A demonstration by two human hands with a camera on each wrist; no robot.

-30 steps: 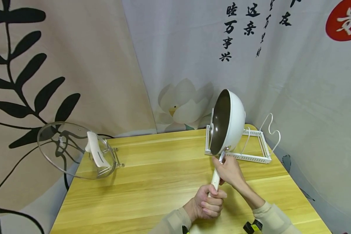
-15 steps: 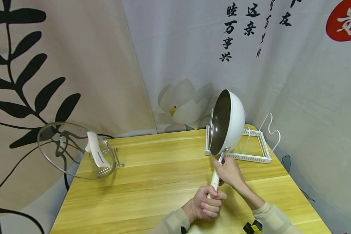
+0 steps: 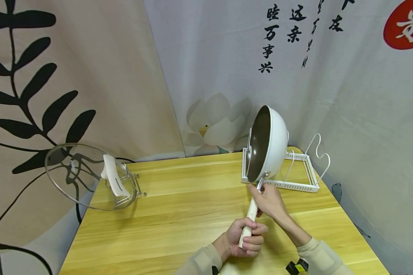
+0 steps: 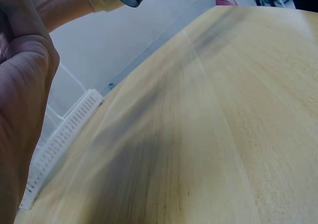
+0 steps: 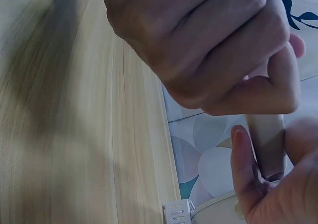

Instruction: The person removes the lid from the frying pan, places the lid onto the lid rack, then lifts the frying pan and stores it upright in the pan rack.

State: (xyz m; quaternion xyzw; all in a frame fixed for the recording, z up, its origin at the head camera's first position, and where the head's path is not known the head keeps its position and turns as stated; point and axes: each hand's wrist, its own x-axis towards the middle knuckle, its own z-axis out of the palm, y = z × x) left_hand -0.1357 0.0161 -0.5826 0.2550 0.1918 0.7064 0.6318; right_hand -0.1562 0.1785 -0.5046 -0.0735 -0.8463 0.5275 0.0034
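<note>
A white pan (image 3: 278, 143) with a brown inside stands on its side in a white rack (image 3: 296, 186), right of centre in the head view. Its pale handle (image 3: 252, 210) slants toward me. My left hand (image 3: 247, 240) holds the handle's end, with fingers curled round it and the butt showing against the palm. Nearer the pan, my right hand (image 3: 271, 200) grips the handle's upper part from the right side. The right wrist view shows the left hand's curled fingers (image 5: 198, 55) and the right thumb (image 5: 243, 159) along the handle. Part of the right hand's fingers is hidden.
At the table's left edge, a clear glass lid (image 3: 82, 208) with a white handle (image 3: 114, 177) leans in a metal wire stand (image 3: 137, 185). White curved hooks (image 3: 321, 154) rise at the rack's right end. Printed curtains hang behind the wooden table (image 3: 186, 191).
The left hand's grip has shifted at the handle's end, so more of the butt shows now. The right hand and the pan look almost still.
</note>
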